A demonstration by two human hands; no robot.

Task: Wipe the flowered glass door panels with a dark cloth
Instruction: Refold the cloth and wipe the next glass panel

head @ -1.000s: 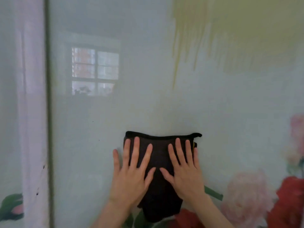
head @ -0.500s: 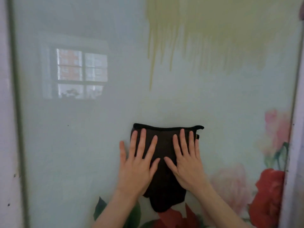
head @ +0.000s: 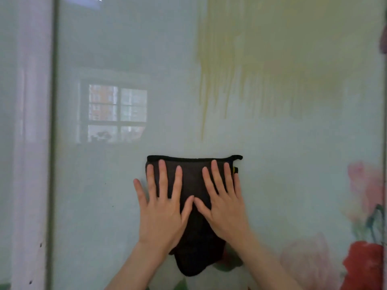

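Note:
A dark cloth (head: 193, 178) lies flat against the pale green glass door panel (head: 293, 164), its lower end hanging below my palms. My left hand (head: 162, 208) presses its left half with straight, spread fingers; the little finger lies on bare glass. My right hand (head: 225, 204) presses the right half the same way, thumbs almost meeting in the middle. Pink and red printed flowers (head: 364, 262) fill the panel's lower right corner.
A white frame post (head: 31, 143) runs top to bottom at the left, with a dark seam beside it. A window reflection (head: 117, 113) shows on the glass above left of the cloth. Yellow streaked print (head: 272, 59) covers the upper right.
Both hands and the cloth stay pressed to the glass throughout. My view swung right half a second ago and has swung back left, so the left frame post shows again; the cloth sits slightly left on the panel.

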